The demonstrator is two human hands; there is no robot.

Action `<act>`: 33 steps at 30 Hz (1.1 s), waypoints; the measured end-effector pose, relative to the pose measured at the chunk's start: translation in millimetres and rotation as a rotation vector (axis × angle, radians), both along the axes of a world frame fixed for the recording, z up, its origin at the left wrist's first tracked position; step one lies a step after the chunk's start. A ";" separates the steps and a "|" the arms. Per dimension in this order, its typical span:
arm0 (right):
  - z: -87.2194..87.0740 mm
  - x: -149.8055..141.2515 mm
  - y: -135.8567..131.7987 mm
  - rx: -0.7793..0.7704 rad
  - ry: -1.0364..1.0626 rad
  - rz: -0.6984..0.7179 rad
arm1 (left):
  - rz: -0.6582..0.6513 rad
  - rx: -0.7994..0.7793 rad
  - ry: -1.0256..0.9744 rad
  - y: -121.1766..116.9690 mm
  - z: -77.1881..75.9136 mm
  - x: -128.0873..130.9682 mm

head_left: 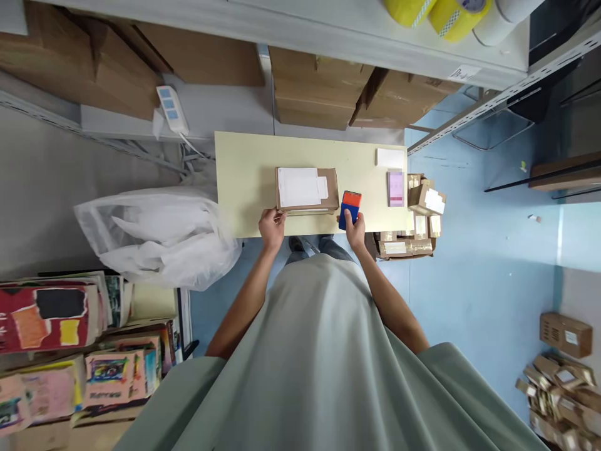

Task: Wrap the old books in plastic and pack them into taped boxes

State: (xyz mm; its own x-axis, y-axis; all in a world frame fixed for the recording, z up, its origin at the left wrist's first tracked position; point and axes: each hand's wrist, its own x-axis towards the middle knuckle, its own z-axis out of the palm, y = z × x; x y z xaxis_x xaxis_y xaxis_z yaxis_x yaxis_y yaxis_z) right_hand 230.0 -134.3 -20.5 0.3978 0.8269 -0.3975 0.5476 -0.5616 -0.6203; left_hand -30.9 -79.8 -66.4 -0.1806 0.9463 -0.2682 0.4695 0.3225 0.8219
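A flat brown cardboard parcel with a white label on top lies on the pale yellow table. My left hand grips the parcel's near left corner, fingers curled on its edge. My right hand is closed round a blue and orange handheld device, held just right of the parcel at the table's near edge.
A pink packet and a white card lie at the table's right end. Small labelled boxes pile up beside the table on the right. A white plastic bag sits left. Cardboard boxes fill the shelf behind.
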 end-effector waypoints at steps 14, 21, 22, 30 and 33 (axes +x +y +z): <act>13.9 59.1 -62.4 -0.273 -0.571 0.613 | -0.044 0.208 0.063 2.8 -17.3 0.9; 5.6 96.7 -33.8 -0.226 -0.557 0.909 | -0.171 0.363 0.021 23.4 17.1 45.2; 3.0 101.7 -28.9 -0.219 -0.552 0.951 | -0.206 0.368 0.009 29.0 19.0 55.0; -26.8 126.8 11.7 -0.102 -0.542 1.213 | -0.356 0.346 -0.031 66.9 -0.1 116.4; -38.5 127.9 25.6 -0.057 -0.569 1.260 | -0.370 0.353 -0.015 74.9 -8.7 122.2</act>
